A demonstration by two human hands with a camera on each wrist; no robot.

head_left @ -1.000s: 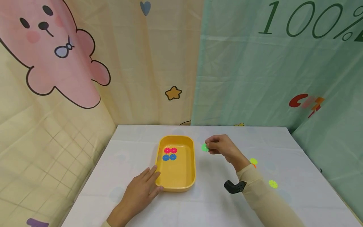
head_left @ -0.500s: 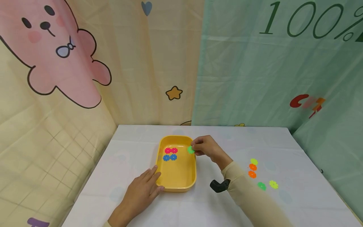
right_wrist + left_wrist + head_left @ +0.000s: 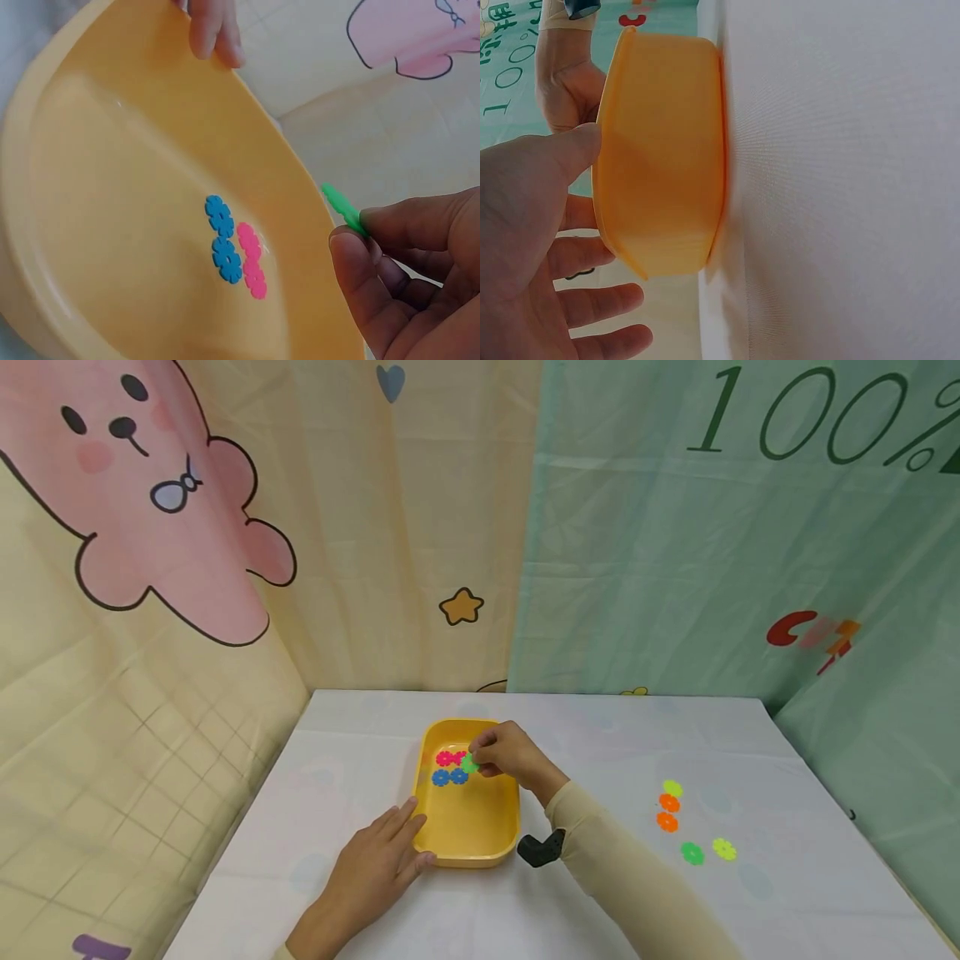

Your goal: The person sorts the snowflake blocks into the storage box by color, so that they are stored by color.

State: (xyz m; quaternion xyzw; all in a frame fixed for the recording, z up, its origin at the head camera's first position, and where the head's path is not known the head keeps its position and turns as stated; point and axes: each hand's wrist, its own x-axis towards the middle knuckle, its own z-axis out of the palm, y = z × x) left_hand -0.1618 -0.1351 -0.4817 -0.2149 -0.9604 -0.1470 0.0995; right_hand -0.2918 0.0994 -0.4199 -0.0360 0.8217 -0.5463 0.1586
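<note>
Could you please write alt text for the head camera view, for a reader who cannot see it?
A right hand holds a green flower-shaped disc over a yellow tray containing pink discs and blue discs. The left hand rests against the tray's near corner.

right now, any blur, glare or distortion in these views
Head view: even, soft light, sharp, wide-angle bending at the edges. Left wrist view: rotated sideways, the yellow tray slightly soft, the left hand close and large. Right wrist view: the green disc and right hand soft, faint sheen inside the tray.

White table (image 3: 360, 893), yellow tray (image 3: 468, 858), loose flower discs (image 3: 692, 853)
</note>
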